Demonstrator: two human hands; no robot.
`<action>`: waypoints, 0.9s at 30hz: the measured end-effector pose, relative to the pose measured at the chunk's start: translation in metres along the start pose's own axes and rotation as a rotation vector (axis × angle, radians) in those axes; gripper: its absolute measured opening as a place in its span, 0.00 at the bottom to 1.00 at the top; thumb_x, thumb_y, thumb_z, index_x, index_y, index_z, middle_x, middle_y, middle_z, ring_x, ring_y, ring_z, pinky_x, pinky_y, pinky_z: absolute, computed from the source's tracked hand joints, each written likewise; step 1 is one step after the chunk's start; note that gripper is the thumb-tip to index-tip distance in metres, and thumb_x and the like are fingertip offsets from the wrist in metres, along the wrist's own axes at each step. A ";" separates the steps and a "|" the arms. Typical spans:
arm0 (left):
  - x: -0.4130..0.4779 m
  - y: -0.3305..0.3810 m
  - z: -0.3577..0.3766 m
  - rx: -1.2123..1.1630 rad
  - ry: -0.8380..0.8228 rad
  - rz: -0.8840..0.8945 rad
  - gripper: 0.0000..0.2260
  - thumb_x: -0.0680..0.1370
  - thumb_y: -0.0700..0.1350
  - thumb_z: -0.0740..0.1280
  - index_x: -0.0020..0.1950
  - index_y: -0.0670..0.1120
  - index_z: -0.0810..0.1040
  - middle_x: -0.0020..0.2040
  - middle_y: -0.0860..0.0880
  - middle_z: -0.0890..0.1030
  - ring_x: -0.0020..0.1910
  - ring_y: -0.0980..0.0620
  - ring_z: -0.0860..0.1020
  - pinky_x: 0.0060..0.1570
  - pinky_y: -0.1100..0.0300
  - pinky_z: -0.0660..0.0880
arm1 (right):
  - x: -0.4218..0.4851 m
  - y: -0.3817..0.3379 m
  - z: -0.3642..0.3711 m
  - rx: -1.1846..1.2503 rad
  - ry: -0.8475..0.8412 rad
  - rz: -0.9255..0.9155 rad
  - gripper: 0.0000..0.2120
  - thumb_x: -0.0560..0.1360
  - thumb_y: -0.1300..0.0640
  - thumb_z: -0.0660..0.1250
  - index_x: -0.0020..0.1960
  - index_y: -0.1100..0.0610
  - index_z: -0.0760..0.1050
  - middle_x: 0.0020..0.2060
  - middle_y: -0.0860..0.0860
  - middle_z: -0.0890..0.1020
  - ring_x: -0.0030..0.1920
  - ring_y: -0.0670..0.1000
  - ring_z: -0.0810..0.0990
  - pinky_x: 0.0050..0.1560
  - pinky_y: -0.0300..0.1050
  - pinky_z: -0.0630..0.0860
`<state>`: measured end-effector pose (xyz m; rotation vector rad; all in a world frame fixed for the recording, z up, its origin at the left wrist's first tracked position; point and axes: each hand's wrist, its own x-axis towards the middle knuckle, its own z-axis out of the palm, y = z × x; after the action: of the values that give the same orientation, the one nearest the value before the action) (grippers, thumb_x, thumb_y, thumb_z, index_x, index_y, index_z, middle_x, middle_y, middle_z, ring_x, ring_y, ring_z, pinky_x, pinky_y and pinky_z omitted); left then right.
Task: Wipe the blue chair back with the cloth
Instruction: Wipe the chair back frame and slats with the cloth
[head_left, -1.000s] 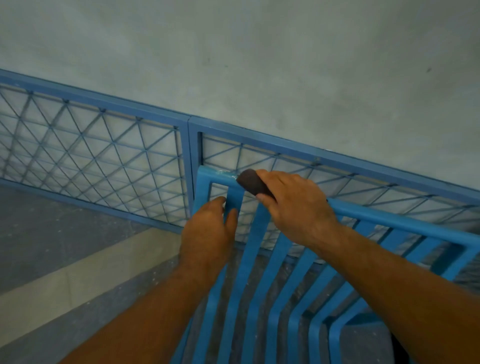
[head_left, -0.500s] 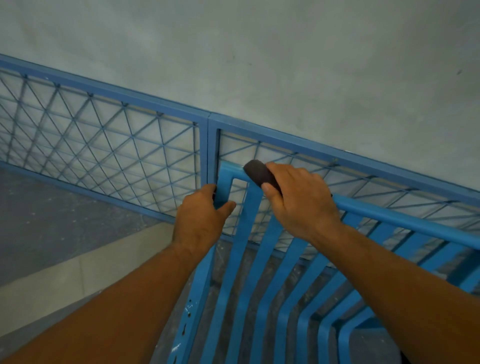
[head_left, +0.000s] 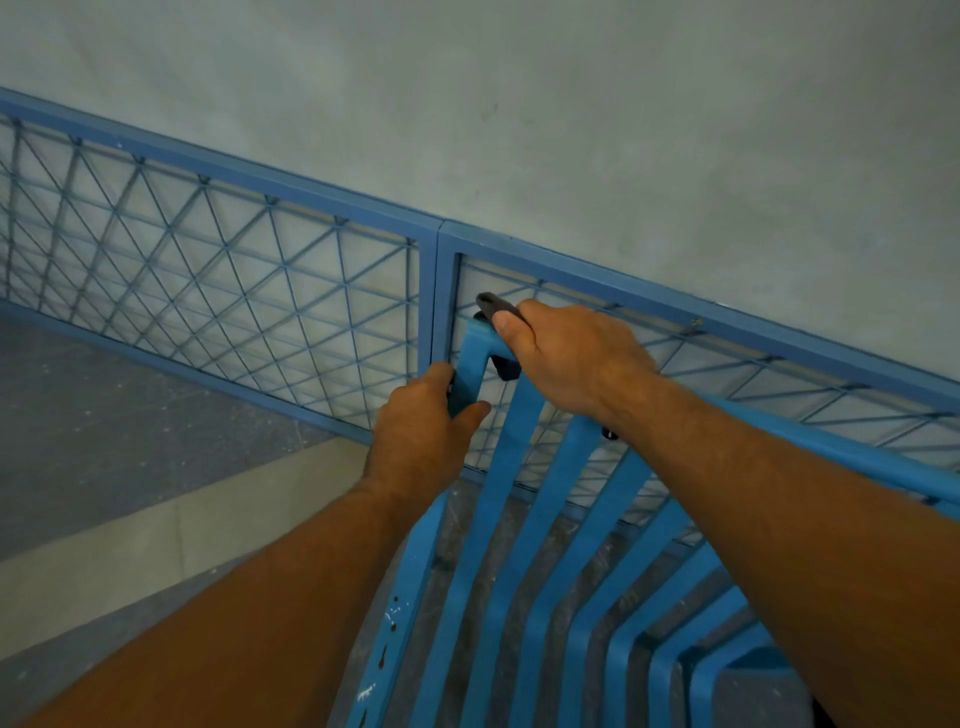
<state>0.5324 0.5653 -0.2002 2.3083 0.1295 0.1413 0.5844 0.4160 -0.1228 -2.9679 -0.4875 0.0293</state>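
The blue chair back (head_left: 524, 467) is a metal frame with several bent slats running down to the lower right. My right hand (head_left: 571, 353) presses a dark cloth (head_left: 493, 307) onto the top left corner of the frame; part of the cloth hangs under the rail, and most of it is hidden by my fingers. My left hand (head_left: 421, 431) grips the left upright of the chair just below that corner, thumb wrapped around its inner side.
A low blue railing with diamond wire mesh (head_left: 260, 291) runs right behind the chair, against a grey plaster wall (head_left: 571, 130). The floor at left is grey with a pale strip (head_left: 156, 525). White paint specks mark the chair's left post.
My right hand has slid the cloth left along the top rail to the corner. My left hand has moved up the left upright slightly. The view has shifted, so the chair sits further right.
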 end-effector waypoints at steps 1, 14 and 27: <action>0.000 -0.001 0.000 0.000 -0.001 0.005 0.12 0.74 0.54 0.70 0.50 0.49 0.74 0.42 0.52 0.79 0.38 0.53 0.77 0.34 0.63 0.71 | -0.005 -0.001 0.002 -0.020 0.038 -0.027 0.20 0.81 0.38 0.44 0.53 0.49 0.69 0.38 0.47 0.75 0.39 0.52 0.75 0.40 0.49 0.69; 0.001 0.000 -0.004 0.005 -0.019 0.024 0.12 0.73 0.55 0.70 0.47 0.49 0.72 0.38 0.53 0.77 0.35 0.54 0.75 0.30 0.66 0.67 | -0.048 0.032 -0.001 0.012 0.069 -0.010 0.19 0.80 0.40 0.54 0.68 0.45 0.67 0.55 0.47 0.80 0.51 0.53 0.78 0.50 0.51 0.74; 0.001 -0.006 0.003 -0.023 0.002 0.038 0.12 0.74 0.54 0.69 0.49 0.48 0.73 0.42 0.50 0.81 0.38 0.52 0.78 0.36 0.56 0.77 | -0.025 0.000 0.012 0.022 0.137 -0.168 0.21 0.82 0.47 0.54 0.73 0.50 0.64 0.61 0.49 0.77 0.55 0.55 0.76 0.52 0.53 0.72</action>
<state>0.5340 0.5674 -0.2066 2.2885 0.0848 0.1632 0.5607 0.4095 -0.1346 -2.8711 -0.7095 -0.1828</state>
